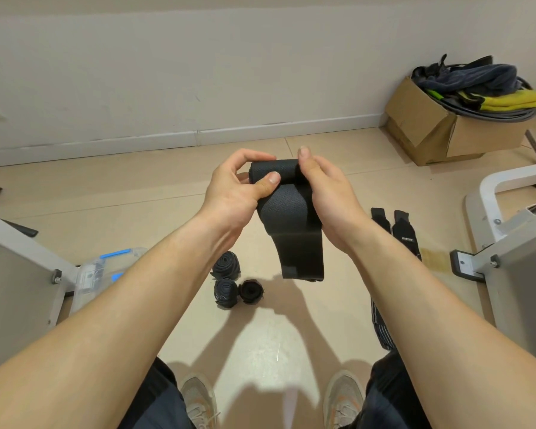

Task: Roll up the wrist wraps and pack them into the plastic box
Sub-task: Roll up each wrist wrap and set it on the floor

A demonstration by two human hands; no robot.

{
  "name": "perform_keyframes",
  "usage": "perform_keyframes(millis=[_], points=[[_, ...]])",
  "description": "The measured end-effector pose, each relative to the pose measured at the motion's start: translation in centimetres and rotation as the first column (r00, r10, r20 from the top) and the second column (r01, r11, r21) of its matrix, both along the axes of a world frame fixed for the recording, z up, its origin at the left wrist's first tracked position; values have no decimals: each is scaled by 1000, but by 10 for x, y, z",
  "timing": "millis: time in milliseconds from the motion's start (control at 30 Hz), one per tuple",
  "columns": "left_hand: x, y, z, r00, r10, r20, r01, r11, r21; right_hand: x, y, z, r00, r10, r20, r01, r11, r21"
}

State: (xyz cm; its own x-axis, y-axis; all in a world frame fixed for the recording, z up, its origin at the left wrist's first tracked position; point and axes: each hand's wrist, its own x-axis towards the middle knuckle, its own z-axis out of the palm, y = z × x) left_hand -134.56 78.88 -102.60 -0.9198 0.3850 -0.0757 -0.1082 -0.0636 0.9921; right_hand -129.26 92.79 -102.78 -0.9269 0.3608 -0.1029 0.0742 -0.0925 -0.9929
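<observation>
1. Scanning from the left, we locate the plastic box (101, 275) on the floor, partly hidden behind a white frame leg (19, 274) and the left forearm. Its blue latches show. We cannot tell whether the lid is on or whether anything is inside.
2. Just right of the box, three rolled wraps (226, 291) lie close together on the floor. We judge that they are staged there so that they can go into the box in one short reach.
3. The left-hand grip (235, 196) pinches the left end of the roll, thumb on the front and fingers curled over the top. This appears to stop the wound layers from slipping sideways.
4. The wrist wrap (287, 209) is held in the air between both hands, above the floor. Its upper part is wound into a roll and the rest hangs down as a loose tail. We judge that the hanging weight helps the band stay straight for winding.
5. The right-hand grip (328, 196) is closed on the right end of the roll, thumb raised along the top edge.
6. Right of that forearm, flat wraps (399, 233) lie side by side on the floor, not yet rolled. A striped wrap (381, 326) lies nearer the person.
7. At the far right, a cardboard box (427, 134) of cloth and cables stands by the wall, well apart from the work.
</observation>
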Motion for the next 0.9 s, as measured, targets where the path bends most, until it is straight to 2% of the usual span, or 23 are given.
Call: perform_keyframes(millis=[167, 333, 400, 467, 600, 733, 800, 900], points=[[3, 2, 1, 999, -48, 21, 48, 999, 23, 1, 1, -3, 999, -36, -25, 37, 998, 59], [5, 7, -3, 989, -81, 127, 72, 995, 72, 1, 0, -2, 998, -16, -67, 17, 1000, 2], [5, 11, -5, 985, -45, 166, 37, 998, 48, 2, 0, -2, 996, -7, -86, 7, 1000, -6], [4, 12, -4, 985, 2, 172, -3, 1000, 9, 2, -1, -2, 995, 13, -101, -14, 1000, -7], [3, 10, -2, 989, -15, 149, 26, 997, -73, 4, -5, -1, 993, 43, -106, -42, 999, 6], [3, 14, -7, 992, 70, 106, -53, 987, -152, 4, -10, -2, 995, 46, -89, -39, 996, 86], [5, 15, -8, 991, 101, 87, -87, 984, -156, 4, -13, -4, 997, 48, -56, -40, 991, 126], [7, 17, -7, 990, 110, 84, -102, 990, -99, 2, -14, -2, 999, 38, -2, -38, 995, 93]])
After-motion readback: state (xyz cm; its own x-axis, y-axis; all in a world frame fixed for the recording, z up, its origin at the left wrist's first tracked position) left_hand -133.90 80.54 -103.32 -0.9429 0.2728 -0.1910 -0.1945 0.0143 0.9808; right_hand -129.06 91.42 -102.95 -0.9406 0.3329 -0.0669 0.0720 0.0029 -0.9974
